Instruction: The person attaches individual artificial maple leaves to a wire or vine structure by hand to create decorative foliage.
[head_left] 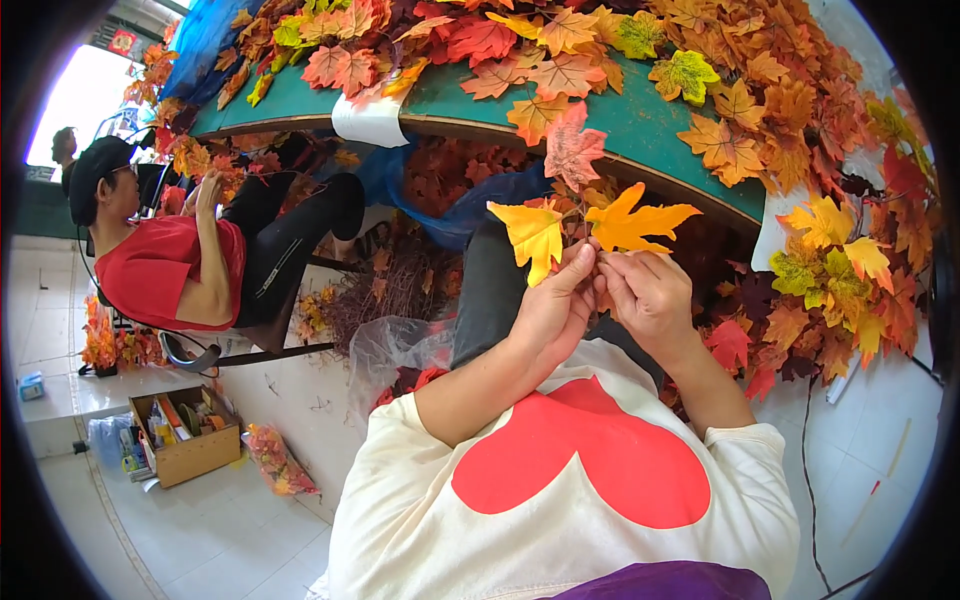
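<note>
Red fabric at far left marks a co-worker's shirt (170,272); that person's raised hands are at another piece of foliage. Right of this, a box of supplies (192,450) stands on the floor, and bare brown stems (395,300) lie bundled below the table. Centre: the left hand (558,300) is nearly closed, thumb and fingers pinching the base of a leaf sprig (579,212). The sprig stands above the hands, just off the table edge, bearing three leaves—yellow at left, pink-red at top, orange-yellow at right. The right hand (645,295) is curled closed, thumb and forefinger meeting at the same base; the exact contact is hidden. Status, by judgement: three leaves are gathered; the joint at the fingertips appears unfinished. At right, the green table (640,130) bears a deep leaf pile (770,70)—much material evidently remains. Whether the clusters hanging at far right (830,260) are finished pieces cannot be determined.
</note>
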